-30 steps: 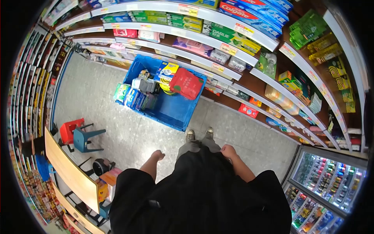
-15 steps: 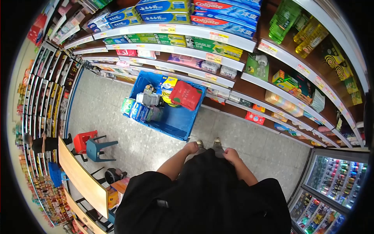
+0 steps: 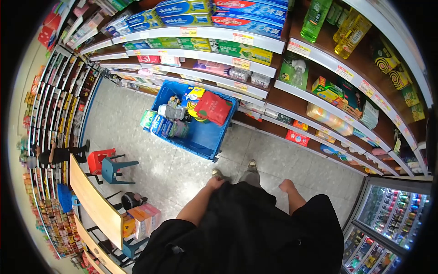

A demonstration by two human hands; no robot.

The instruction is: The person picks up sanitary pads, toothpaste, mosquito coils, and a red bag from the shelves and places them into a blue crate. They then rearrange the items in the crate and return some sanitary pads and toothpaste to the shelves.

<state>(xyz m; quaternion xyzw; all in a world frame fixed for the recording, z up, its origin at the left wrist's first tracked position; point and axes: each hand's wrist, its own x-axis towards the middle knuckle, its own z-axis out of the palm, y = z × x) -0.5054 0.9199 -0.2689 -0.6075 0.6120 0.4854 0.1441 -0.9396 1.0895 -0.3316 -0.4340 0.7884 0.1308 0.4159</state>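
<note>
I look down a shop aisle: my left hand [image 3: 215,182] and right hand [image 3: 287,186] hang empty at my sides, fingers loose. Ahead on the tiled floor sits a blue crate [image 3: 203,137] of packaged goods with a red bag [image 3: 212,108], beside shelves holding toothpaste boxes [image 3: 248,23].

I stand on grey tiled floor [image 3: 150,169] in a shop aisle, stocked shelves [image 3: 255,43] ahead, a lit drinks fridge [image 3: 388,214] right, plastic stools [image 3: 109,164] left
</note>
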